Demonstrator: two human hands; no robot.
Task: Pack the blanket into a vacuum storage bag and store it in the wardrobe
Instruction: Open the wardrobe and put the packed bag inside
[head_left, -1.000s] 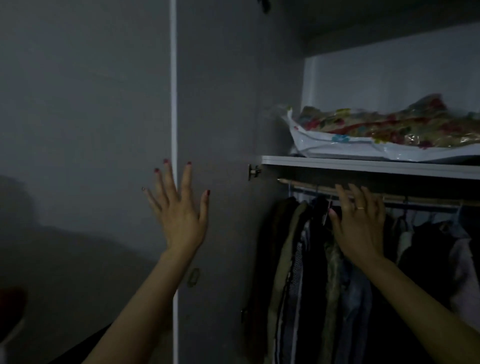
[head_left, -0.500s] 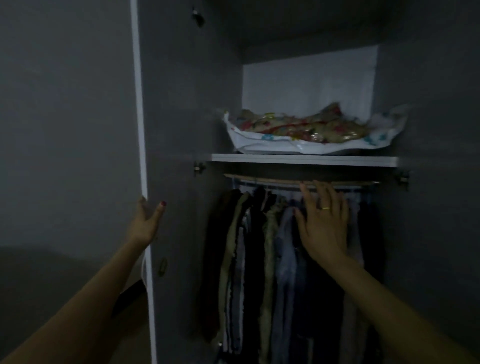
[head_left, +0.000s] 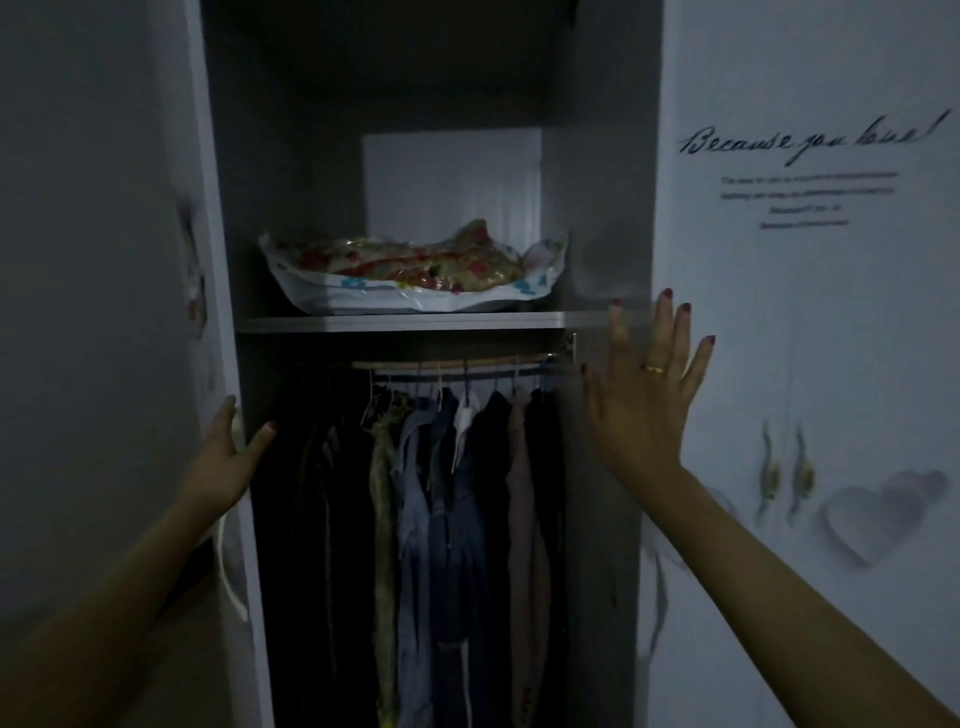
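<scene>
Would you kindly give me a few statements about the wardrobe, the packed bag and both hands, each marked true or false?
1. The vacuum bag with the blanket lies on the wardrobe shelf. True.
2. The left hand grips a hanger. False: it holds the edge of the left door.
3. The right hand is spread flat, fingers straight. True.
4. The right hand wears no ring. False: a gold ring shows on one finger.
5. Clothes hang below the shelf. True.
</scene>
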